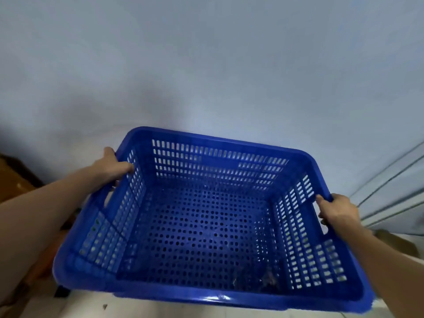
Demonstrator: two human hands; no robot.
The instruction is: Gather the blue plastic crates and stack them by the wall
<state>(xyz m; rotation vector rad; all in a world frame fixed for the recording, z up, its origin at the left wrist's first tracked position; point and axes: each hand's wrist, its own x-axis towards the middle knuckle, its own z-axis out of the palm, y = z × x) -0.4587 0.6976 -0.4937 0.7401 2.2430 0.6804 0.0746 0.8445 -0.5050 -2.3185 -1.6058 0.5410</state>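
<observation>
Head view: blue plastic crate (206,226) held up between both hands, close before pale wall (206,53). Left hand (114,167) clenched on left rim, thumb inside. Right hand (339,211) clenched on right rim beside handle slot. Brown cardboard (13,180) beyond left fingers.

Looks like a storeroom or back utility area, not a lived-in room. Bare pale painted wall (206,65), no decor. Pale floor (160,308) w/ specks of dirt. Brown cardboard box (13,180) at left edge, another cardboard piece (394,242) at right. Perforated blue plastic crate (206,226), storage/handling type.
</observation>
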